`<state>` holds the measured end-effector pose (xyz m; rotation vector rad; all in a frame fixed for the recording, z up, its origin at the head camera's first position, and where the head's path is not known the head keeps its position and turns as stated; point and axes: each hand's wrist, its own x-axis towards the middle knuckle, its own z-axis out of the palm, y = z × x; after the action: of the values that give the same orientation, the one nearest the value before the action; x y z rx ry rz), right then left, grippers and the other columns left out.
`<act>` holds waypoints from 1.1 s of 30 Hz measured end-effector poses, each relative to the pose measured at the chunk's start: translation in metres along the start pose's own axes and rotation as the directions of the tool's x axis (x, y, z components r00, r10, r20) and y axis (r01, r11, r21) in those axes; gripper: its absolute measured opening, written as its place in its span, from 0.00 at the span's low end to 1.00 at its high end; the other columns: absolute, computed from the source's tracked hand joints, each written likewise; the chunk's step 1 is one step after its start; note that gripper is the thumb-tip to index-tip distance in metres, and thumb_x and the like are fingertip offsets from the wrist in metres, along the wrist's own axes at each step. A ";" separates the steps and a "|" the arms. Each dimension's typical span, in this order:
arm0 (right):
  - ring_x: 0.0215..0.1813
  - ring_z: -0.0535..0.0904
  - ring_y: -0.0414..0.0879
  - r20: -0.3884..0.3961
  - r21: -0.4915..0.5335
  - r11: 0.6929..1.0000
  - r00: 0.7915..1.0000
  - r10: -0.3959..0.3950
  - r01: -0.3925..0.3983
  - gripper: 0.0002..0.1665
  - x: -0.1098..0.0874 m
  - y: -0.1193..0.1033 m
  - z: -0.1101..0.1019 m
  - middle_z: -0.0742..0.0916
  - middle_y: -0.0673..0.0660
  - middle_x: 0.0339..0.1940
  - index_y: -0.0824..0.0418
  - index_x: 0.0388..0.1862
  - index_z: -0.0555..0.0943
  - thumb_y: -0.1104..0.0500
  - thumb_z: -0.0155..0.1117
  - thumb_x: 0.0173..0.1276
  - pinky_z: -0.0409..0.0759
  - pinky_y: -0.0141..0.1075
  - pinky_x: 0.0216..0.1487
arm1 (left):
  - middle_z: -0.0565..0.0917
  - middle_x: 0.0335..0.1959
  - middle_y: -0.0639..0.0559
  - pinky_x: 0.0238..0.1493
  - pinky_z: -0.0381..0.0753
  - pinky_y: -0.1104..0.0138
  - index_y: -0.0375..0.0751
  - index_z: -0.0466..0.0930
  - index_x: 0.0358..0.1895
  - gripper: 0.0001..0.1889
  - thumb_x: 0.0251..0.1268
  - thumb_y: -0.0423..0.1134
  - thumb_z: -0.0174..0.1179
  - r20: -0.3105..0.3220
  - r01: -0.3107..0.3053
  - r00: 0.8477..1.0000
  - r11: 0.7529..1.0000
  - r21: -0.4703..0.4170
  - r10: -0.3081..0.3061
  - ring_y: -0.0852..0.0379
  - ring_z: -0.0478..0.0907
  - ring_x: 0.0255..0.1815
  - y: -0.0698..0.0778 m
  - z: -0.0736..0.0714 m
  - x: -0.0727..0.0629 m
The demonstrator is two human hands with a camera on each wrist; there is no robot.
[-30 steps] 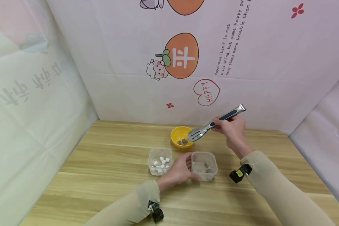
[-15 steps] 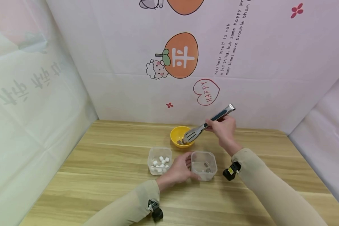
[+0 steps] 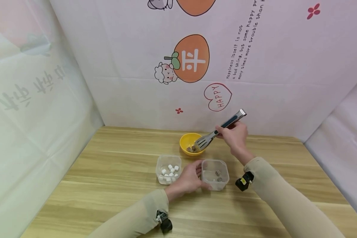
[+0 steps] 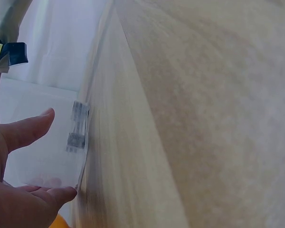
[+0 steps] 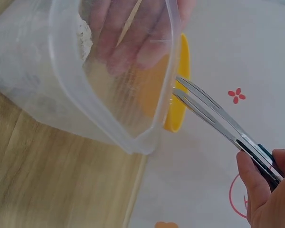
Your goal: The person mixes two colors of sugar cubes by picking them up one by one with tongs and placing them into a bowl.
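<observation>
My right hand grips a pair of metal tongs with dark handle inlays. Their slotted tips dip into a yellow bowl, over small brown chunks. The tips stand close together in the right wrist view; whether anything is between them is hidden. Lower down, my left hand holds a clear plastic container from its left side, thumb at the front and fingers behind. Inside that container lie a few greyish-brown pieces. In the left wrist view, thumb and fingers lie along the container's wall.
Left of my left hand stands a second clear container with several white cubes. All of it sits on a wood-grain table, with a printed white backdrop behind.
My right hand has moved left and the tongs' tips have come down from the bowl's right rim to inside it. The left hand and both containers stay put.
</observation>
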<state>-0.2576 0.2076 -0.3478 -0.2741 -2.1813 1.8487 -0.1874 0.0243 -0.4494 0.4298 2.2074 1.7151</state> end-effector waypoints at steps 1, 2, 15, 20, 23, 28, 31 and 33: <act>0.33 0.90 0.45 -0.001 -0.003 1.000 1.000 -0.011 0.011 0.20 -0.001 -0.001 -0.001 0.84 0.65 0.44 0.73 0.52 0.79 0.65 0.75 0.68 0.92 0.38 0.42 | 0.75 0.74 0.40 0.75 0.73 0.58 0.34 0.67 0.77 0.53 0.40 0.22 0.83 0.000 -0.001 1.000 1.000 0.000 0.001 0.44 0.73 0.74 0.000 0.000 0.000; 0.33 0.90 0.45 -0.003 -0.007 1.000 1.000 -0.024 0.023 0.19 -0.002 -0.002 -0.002 0.85 0.65 0.44 0.73 0.51 0.79 0.65 0.76 0.68 0.92 0.39 0.42 | 0.75 0.74 0.40 0.75 0.73 0.57 0.34 0.67 0.76 0.53 0.40 0.22 0.83 0.000 -0.006 1.000 1.000 0.000 0.006 0.43 0.73 0.74 0.000 0.000 0.000; 0.33 0.87 0.41 0.068 -0.096 0.949 0.953 -0.294 0.300 0.17 -0.042 -0.029 -0.033 0.88 0.62 0.37 0.75 0.47 0.82 0.65 0.77 0.66 0.92 0.36 0.38 | 0.76 0.72 0.40 0.75 0.73 0.58 0.34 0.69 0.75 0.52 0.40 0.22 0.83 0.003 -0.022 1.000 1.000 -0.002 0.022 0.43 0.73 0.74 -0.002 0.000 0.000; 0.32 0.86 0.42 0.113 -0.221 0.875 0.903 -0.415 0.430 0.16 -0.059 -0.037 -0.048 0.89 0.61 0.35 0.72 0.44 0.84 0.63 0.79 0.65 0.89 0.30 0.32 | 0.77 0.72 0.40 0.74 0.73 0.58 0.34 0.69 0.75 0.51 0.40 0.21 0.83 0.004 -0.018 1.000 1.000 -0.015 0.018 0.43 0.73 0.73 -0.002 0.000 0.000; 0.31 0.86 0.42 0.120 -0.278 0.839 0.884 -0.453 0.468 0.14 -0.069 -0.039 -0.055 0.89 0.60 0.34 0.69 0.42 0.85 0.62 0.79 0.64 0.87 0.28 0.31 | 0.77 0.72 0.41 0.74 0.73 0.58 0.34 0.68 0.76 0.52 0.41 0.21 0.82 0.004 -0.009 1.000 1.000 -0.017 0.009 0.43 0.73 0.73 -0.001 0.000 0.000; 0.32 0.86 0.40 0.152 -0.337 0.802 0.869 -0.470 0.493 0.13 -0.081 -0.037 -0.062 0.89 0.58 0.32 0.66 0.42 0.85 0.63 0.80 0.63 0.85 0.25 0.31 | 0.76 0.73 0.41 0.75 0.72 0.58 0.36 0.69 0.76 0.52 0.41 0.21 0.82 0.005 -0.006 1.000 1.000 -0.007 0.006 0.44 0.72 0.74 -0.001 0.000 0.000; 0.32 0.86 0.39 0.182 -0.356 0.792 0.868 -0.462 0.496 0.14 -0.086 -0.033 -0.063 0.89 0.57 0.32 0.65 0.42 0.84 0.64 0.80 0.63 0.87 0.25 0.32 | 0.77 0.72 0.43 0.75 0.72 0.58 0.38 0.70 0.75 0.51 0.40 0.22 0.83 0.005 -0.006 1.000 1.000 -0.001 0.006 0.44 0.72 0.74 0.000 0.000 0.000; 0.32 0.86 0.40 0.201 -0.359 0.787 0.865 -0.460 0.502 0.14 -0.087 -0.030 -0.063 0.89 0.56 0.31 0.64 0.41 0.84 0.64 0.81 0.62 0.88 0.26 0.33 | 0.77 0.72 0.44 0.75 0.72 0.58 0.39 0.71 0.75 0.51 0.40 0.22 0.83 0.004 -0.005 1.000 1.000 0.003 0.005 0.44 0.73 0.74 0.000 0.000 0.000</act>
<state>-0.1539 0.2346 -0.3162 0.2970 -2.3959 1.1519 -0.1871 0.0241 -0.4496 0.4392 2.2084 1.7115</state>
